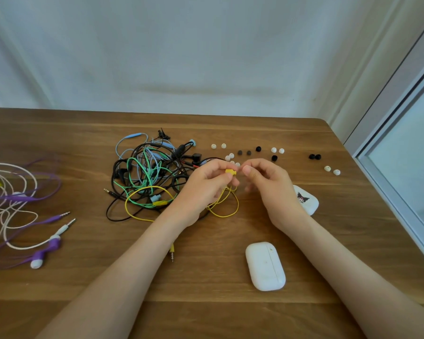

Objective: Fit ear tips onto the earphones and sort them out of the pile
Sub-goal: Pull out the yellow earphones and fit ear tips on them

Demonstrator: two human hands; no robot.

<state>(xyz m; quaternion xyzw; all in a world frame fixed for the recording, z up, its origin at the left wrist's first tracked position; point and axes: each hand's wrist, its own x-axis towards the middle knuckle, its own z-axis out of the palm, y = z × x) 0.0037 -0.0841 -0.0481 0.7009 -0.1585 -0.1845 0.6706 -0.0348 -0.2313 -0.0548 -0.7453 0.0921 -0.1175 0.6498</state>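
Note:
My left hand (207, 182) pinches a yellow earbud (231, 172) just above the table, and its yellow cable (224, 206) loops down below the hand. My right hand (267, 182) is right beside it, thumb and fingers curled close to the earbud's tip; whether it holds an ear tip is hidden. A tangled pile of black, green, blue and yellow earphones (149, 177) lies left of my hands. Loose white and black ear tips (258, 149) are scattered behind my hands.
Purple and white earphones (22, 204) lie apart at the table's left. A white earbud case (265, 266) sits near the front, and another white case with a cartoon sticker (306, 199) lies beside my right wrist. A window frame (397, 148) borders the table's right edge.

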